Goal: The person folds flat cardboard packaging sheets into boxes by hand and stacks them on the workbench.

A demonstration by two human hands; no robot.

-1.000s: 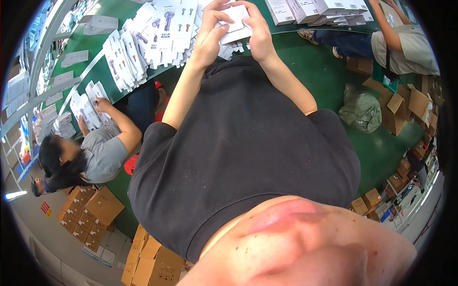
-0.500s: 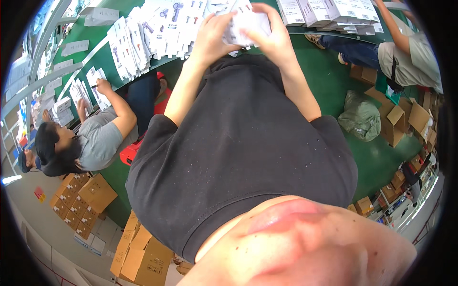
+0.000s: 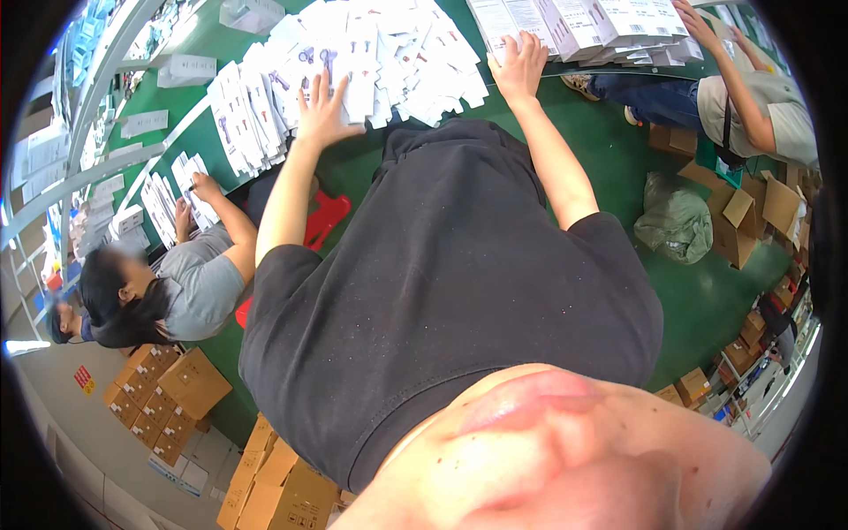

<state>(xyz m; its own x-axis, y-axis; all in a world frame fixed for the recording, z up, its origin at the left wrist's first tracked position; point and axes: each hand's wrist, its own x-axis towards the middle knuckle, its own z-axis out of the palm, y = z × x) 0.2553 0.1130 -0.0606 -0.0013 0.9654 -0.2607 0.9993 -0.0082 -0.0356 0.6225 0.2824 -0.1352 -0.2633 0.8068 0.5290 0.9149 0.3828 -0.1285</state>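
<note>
My left hand (image 3: 325, 119) is spread over the near edge of a wide heap of flat white printed cartons (image 3: 411, 66), holding nothing. At the right, my right hand (image 3: 521, 72) lies with fingers stretched out on the near end of a white box (image 3: 493, 16). That box is at the left end of a row of made-up white boxes (image 3: 609, 22). A neat overlapping stack of flat cartons (image 3: 237, 124) lies left of my left hand.
A co-worker in grey (image 3: 208, 274) handles cartons on the left; another in a light shirt (image 3: 751, 106) reaches to the boxes on the right. A red stool (image 3: 327, 216), a green-grey sack (image 3: 676, 221) and open brown cartons (image 3: 738, 216) stand on the green floor.
My hands have parted and let go of the white carton held between them. The left went left onto the heap; the right moved to the box row, which has a box more at its left end.
</note>
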